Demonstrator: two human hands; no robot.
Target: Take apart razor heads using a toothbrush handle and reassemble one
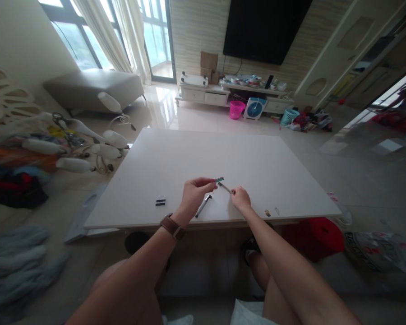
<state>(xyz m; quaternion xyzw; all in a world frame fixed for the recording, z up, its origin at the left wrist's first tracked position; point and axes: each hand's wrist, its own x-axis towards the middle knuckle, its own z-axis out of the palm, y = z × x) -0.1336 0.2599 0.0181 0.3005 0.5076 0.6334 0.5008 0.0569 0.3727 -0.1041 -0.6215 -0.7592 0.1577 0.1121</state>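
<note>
Worktop: white, flat and smooth-looking, spreading across the middle of the frame, its near edge running just below the hands.
Left hand: centre of the frame, grasping a small green-and-black rectangular strip between thumb and fingers; a brown-strapped watch circles the wrist.
Strip: held above the worktop, right of the left fingertips, slanting slightly up to the right.
Right hand: right of centre, fingers curled in and grasping one end of a thin greyish stick with a dark tip.
Stick: points up and left, its dark tip just below the strip; whether the two touch, I cannot tell.
Pen-like tool: a slim silver-and-black pen-shaped tool lies slanted on the worktop between the forearms, below the strip.
Dark pieces: two short black bars lie one above the other on the worktop, left of the left hand.
Right-side bits: a small yellow-and-dark piece and a small translucent piece lie near each other by the near edge, right of the right hand.
Floor: a bright pink plastic basket, a blue-and-white square fan and a teal plastic basket stand in the upper right of the frame.
Wall: a large black screen hangs at the top right.
</note>
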